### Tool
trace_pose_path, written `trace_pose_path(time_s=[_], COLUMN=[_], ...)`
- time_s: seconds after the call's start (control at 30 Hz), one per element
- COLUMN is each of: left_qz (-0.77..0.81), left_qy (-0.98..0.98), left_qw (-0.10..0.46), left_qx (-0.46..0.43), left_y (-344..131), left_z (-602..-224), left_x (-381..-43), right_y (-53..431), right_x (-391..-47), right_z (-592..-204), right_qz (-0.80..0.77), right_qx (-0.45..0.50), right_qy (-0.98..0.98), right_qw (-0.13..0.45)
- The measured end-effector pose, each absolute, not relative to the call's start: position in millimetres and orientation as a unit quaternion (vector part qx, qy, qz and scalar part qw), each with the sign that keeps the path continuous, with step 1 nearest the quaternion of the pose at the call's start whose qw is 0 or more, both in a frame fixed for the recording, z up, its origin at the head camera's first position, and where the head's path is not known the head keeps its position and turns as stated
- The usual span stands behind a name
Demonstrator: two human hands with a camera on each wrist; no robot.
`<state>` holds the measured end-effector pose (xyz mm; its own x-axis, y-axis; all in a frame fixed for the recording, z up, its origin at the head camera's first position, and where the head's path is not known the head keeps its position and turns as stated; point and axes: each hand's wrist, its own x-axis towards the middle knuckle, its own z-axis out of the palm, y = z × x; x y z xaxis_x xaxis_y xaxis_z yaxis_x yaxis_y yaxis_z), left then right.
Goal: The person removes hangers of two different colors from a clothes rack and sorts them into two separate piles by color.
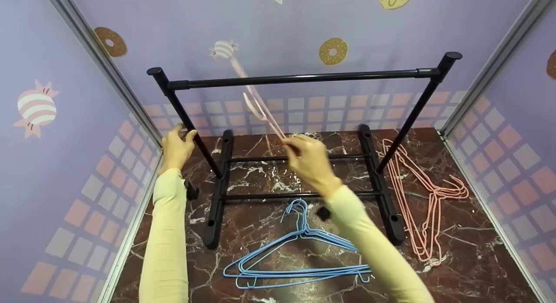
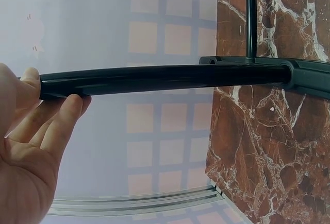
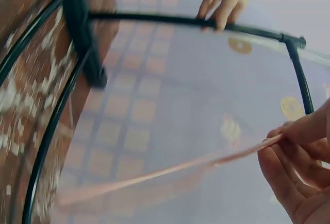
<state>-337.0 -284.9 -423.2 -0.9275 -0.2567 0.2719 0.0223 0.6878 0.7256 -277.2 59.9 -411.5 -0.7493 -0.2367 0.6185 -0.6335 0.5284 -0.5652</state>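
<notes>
My right hand (image 1: pixel 310 159) pinches a pink clothes hanger (image 1: pixel 260 104) by one end, thumb against fingers. The hanger is seen nearly edge-on and blurred; it slants up and left, crossing the top bar of a black clothes rack (image 1: pixel 304 78) in the head view. In the right wrist view the hanger (image 3: pixel 170 170) stretches left from the fingertips. At the rack's left post (image 2: pixel 154 79), my left hand (image 1: pixel 177 149) grips the tube, thumb on one side and fingers on the other.
Several blue hangers (image 1: pixel 304 230) lie stacked on the marbled floor (image 1: pixel 473 233) in front of the rack. More pink hangers (image 1: pixel 434 193) lie by its right foot. Purple patterned walls (image 1: pixel 295 34) enclose the rack at the back and both sides.
</notes>
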Motion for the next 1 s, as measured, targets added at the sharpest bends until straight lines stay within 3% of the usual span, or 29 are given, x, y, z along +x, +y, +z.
trace_pose_path(time_s=[0.57, 1.0], left_qz=[-0.384, -0.387], left_qy=[-0.906, -0.904], left_qw=[0.165, 0.169], left_qx=[0.071, 0.069], left_y=[-284, -283], left_z=[-425, -426], left_x=[-337, -337], right_y=[206, 289], right_x=[-246, -213], right_z=[-457, -488], right_qz=[0.347, 0.316], right_qx=[0.262, 0.192], right_qy=[-0.823, -0.815], right_qw=[0.366, 0.447])
